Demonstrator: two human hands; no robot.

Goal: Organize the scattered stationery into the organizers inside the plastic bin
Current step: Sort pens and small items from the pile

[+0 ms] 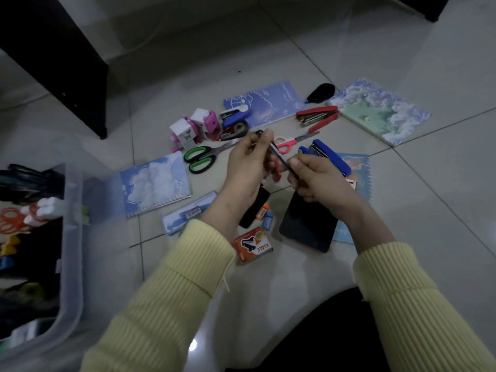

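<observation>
Above the tiled floor [188, 76], the left hand [248, 170] pinches the upper end of a thin dark pen [279, 154] with curled fingers. The right hand [319, 178] grips the lower end, so the pen slants between the two. Just beyond the hands lie pink scissors [287, 144] and green-handled scissors [200, 158]. A blue stapler [332, 157] sits beside the right hand on a blue notebook [361, 167]. Below the wrists are a black phone [308, 224] and an orange staple box [252, 245]. Farther out are a red stapler [316, 114], pink-and-white sharpeners [208, 122] and a cloud-printed notebook [155, 181]. The clear plastic bin [72, 224] stands well apart at the left edge, holding orange scissors [10, 220] and blurred dark items.
</observation>
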